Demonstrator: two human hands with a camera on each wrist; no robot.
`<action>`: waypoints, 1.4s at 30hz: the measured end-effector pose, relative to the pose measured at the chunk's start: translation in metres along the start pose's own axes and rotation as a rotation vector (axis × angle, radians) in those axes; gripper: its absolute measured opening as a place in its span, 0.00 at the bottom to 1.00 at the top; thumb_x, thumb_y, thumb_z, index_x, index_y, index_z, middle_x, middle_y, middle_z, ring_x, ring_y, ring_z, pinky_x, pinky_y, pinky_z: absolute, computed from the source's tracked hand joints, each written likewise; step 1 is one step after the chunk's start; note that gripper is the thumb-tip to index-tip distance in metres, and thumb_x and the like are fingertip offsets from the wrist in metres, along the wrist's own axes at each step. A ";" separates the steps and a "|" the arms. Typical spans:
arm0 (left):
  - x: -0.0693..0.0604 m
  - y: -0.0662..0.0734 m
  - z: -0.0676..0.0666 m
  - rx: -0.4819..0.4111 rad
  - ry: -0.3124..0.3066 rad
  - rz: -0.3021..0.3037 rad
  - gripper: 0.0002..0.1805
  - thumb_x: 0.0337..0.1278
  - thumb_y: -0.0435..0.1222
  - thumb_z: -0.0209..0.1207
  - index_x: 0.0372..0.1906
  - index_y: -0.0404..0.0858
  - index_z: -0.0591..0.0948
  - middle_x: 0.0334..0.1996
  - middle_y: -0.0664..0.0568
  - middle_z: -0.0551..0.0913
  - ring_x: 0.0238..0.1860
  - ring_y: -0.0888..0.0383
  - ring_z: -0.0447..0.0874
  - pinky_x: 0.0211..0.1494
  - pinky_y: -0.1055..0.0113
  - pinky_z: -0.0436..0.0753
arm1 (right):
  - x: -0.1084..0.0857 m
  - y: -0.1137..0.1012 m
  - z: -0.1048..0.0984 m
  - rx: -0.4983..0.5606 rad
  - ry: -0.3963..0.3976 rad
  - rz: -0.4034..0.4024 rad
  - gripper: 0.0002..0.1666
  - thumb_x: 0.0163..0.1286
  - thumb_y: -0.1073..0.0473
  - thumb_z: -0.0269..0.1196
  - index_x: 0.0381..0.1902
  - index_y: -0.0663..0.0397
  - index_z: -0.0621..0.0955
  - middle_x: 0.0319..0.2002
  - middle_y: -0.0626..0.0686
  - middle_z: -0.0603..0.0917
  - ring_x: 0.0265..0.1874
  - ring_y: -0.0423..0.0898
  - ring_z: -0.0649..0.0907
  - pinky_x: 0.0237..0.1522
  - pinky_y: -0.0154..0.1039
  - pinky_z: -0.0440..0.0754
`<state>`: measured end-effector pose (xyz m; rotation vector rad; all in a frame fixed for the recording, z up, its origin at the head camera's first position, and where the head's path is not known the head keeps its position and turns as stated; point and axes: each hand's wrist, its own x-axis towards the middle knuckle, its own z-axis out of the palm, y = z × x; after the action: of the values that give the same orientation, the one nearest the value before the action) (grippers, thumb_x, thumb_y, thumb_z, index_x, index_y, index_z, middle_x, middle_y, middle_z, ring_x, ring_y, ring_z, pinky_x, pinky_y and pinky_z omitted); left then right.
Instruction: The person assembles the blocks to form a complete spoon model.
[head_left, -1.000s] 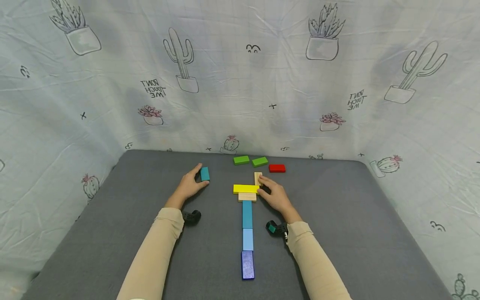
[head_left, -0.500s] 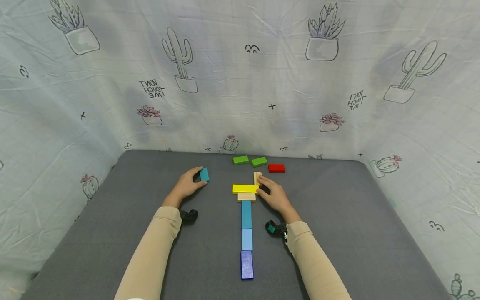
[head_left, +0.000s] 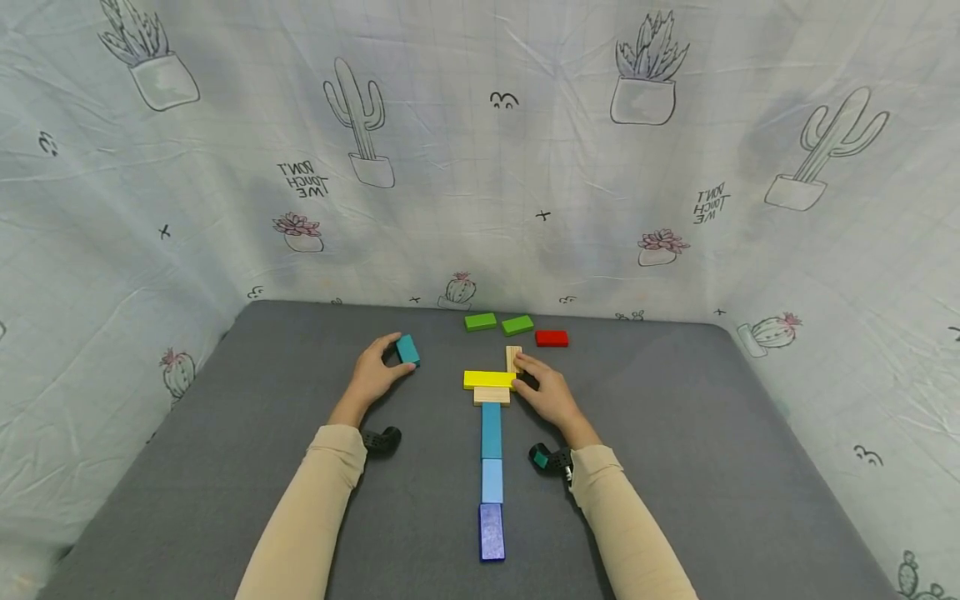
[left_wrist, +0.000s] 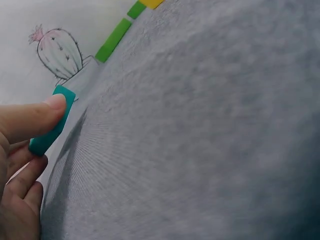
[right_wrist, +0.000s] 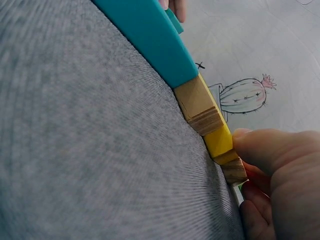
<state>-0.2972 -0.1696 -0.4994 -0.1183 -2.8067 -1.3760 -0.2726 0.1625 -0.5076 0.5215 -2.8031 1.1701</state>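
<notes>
Between thumb and fingers my left hand pinches a teal block, left of the row; the left wrist view shows the thumb across its face. My right hand is at the row's far end, its thumb against the right end of a yellow block and its fingers on a narrow plain wooden block just behind. In the right wrist view the thumb partly hides these ends. A second plain wooden block lies against the yellow block's near side.
From there a blue block, a light blue block and a purple block run toward the person. Two green blocks and a red block lie at the back of the grey table, before a cactus-print curtain.
My left hand has turned the teal block slightly, so its far end leans left. The right hand stays at the yellow and wooden blocks.
</notes>
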 end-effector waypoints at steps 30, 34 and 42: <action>0.017 0.041 0.053 0.025 -0.147 0.146 0.37 0.56 0.42 0.65 0.69 0.39 0.65 0.68 0.40 0.65 0.68 0.41 0.64 0.68 0.46 0.66 | -0.001 0.002 0.002 0.008 0.015 -0.002 0.30 0.69 0.54 0.60 0.66 0.56 0.71 0.68 0.54 0.70 0.68 0.55 0.67 0.68 0.55 0.64; 0.020 0.043 0.056 0.020 -0.179 0.150 0.37 0.56 0.42 0.65 0.69 0.40 0.66 0.69 0.41 0.65 0.68 0.41 0.64 0.68 0.46 0.67 | -0.002 0.002 0.003 0.005 0.012 0.003 0.30 0.69 0.54 0.60 0.66 0.55 0.71 0.68 0.53 0.70 0.68 0.55 0.67 0.68 0.55 0.64; 0.022 0.046 0.055 0.051 -0.213 0.165 0.36 0.56 0.42 0.65 0.69 0.40 0.66 0.69 0.41 0.65 0.69 0.42 0.62 0.70 0.45 0.65 | 0.000 0.003 0.003 0.022 0.017 0.002 0.30 0.69 0.54 0.60 0.66 0.56 0.71 0.68 0.53 0.69 0.68 0.54 0.67 0.69 0.55 0.64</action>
<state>-0.3150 -0.0963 -0.4960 -0.5134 -2.9159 -1.3272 -0.2733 0.1627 -0.5118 0.5078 -2.7802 1.2020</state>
